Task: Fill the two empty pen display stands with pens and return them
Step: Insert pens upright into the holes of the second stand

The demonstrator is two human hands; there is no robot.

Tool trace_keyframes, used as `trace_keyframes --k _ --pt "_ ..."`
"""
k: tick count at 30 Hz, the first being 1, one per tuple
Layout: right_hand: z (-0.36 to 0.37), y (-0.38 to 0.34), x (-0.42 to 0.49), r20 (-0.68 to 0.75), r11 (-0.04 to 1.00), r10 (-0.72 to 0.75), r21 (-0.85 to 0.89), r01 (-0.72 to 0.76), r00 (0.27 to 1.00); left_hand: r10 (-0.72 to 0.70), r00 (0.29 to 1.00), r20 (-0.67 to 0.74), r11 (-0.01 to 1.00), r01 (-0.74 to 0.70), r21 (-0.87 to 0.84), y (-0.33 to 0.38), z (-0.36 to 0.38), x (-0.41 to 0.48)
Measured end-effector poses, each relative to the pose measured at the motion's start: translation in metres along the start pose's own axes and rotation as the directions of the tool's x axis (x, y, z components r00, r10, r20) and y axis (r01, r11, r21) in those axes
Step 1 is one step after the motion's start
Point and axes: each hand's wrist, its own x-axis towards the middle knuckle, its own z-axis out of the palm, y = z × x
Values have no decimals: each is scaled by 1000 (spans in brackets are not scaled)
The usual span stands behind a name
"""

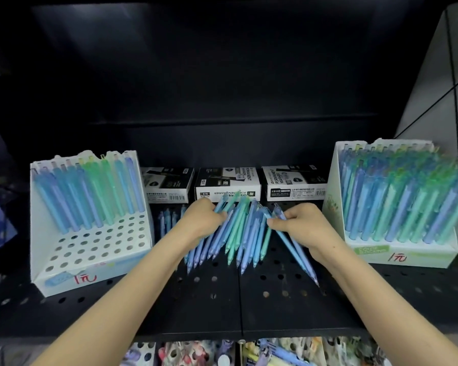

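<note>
The left hand (204,220) and right hand (299,223) each clutch blue-green pens (238,233), tips pointing toward the person, just right of the half-filled display stand (90,273); the left hand lies nearer its empty holes.

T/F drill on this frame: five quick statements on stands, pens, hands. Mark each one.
1. The left stand has empty holes in its front rows. True.
2. The right stand is empty. False: it is packed full.
3. The left hand and the right hand each grip part of the bundle of pens. True.
4. The bundle of pens sits in the left stand. False: it is held between the two stands, over the shelf.
5. Three marker boxes stand at the back of the shelf. True.
</note>
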Motion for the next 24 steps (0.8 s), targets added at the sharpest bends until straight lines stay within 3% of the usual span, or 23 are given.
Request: trace_keyframes --k 3,7,11,16,22,24 --pt "-8 -7 -4 72 985 42 166 -54 997 2 1000 -15 982 -5 -189 -1 -4 -4" --pt "-11 -24 -15 184 917 28 386 -98 983 61 998 12 812 -42 -582 4 -16 -30" --pt "0 -50 -26 251 843 -43 529 -100 967 199 978 69 665 -83 -743 6 -28 -64" --pt "35 -90 -44 302 772 -157 631 -74 941 168 980 109 440 24 -897 -5 -45 -95" --pt "82 -119 -57 344 772 -249 635 -29 905 202 973 -111 572 -209 -793 -36 -67 -115" --pt "96 -127 -61 365 770 -271 637 -27 891 163 973 -160 599 -227 -768 -47 -75 -120"
